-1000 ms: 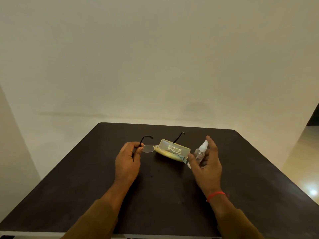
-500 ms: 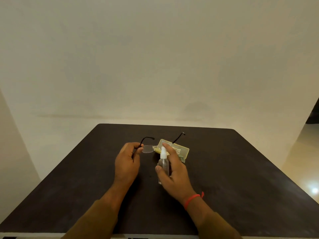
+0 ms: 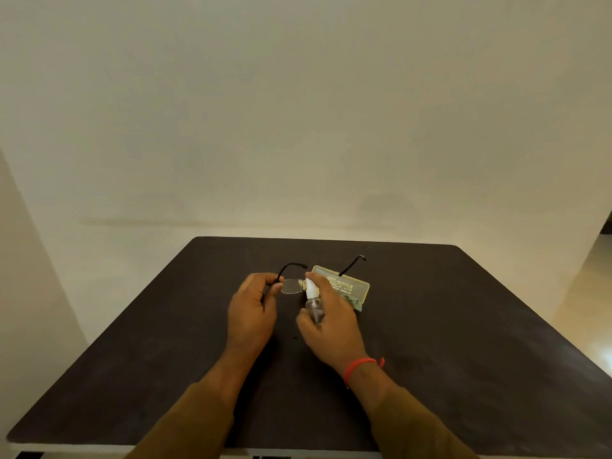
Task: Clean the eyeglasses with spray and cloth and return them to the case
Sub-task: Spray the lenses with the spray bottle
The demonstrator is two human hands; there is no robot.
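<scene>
head view: left grip [image 3: 253, 306] clenched in a pinch on the eyeglasses [image 3: 291, 286], at the outer corner of the visible lens where the temple hinges. right grip [image 3: 331, 323] wrapped round the spray bottle [image 3: 314, 303], forefinger on top of the white nozzle, bottle just to the inner side of the left grip and almost against the lens. open case [image 3: 347, 286] just beyond the right grip's knuckles, cloth [image 3: 356, 303] poking out at its near edge, both on the dark worktop [image 3: 463, 326]. judged step: misting the lenses. best done by drawing the nozzle back a little from the glass for a wide mist rather than a pool, aiming square at the lens face, pressing short and light, then turning the frame in the left grip for the other lens. worth keeping the pinch on the hinge corner and off the glass, since thin, seemingly rimless lenses probably smear or flex under pressure. hard to make out: second lens hidden behind the right grip and bottle; direction of the nozzle opening unclear; liquid level in the clear bottle unreadable; print inside the case lid too small; cannot tell whether the frame hangs free or grazes the worktop.
</scene>
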